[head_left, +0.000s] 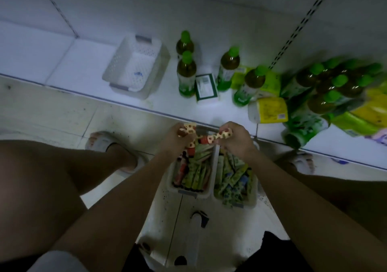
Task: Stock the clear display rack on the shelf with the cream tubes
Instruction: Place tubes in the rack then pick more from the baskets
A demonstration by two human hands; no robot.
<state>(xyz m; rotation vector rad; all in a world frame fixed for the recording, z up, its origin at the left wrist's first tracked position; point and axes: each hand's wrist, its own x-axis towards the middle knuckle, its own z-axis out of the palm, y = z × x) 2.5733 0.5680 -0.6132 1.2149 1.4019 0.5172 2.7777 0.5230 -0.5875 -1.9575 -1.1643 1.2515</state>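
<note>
Hands (178, 137) hide tubes (225, 134) (partly).

Two tube bins (189, 192) (251, 200) side by side under my hands; basket (134, 66) on shelf (88, 62) ahead-left, bottles (186, 72) right of it.

My single head-worn wide-angle camera looks steeply down, close over both forearms, toward the low shelf (146, 104) and floor (52, 108).

- One empty white perforated basket (134, 66) on the shelf.
- Two baskets of tubes on the floor: left basket (189, 192), right basket (236, 202).
- Four separate green-capped bottles (186, 72) upright on the shelf.
- Two giraffe-print tubes (223, 135) gripped, one per hand.
- Two slippers (102, 141).
</note>
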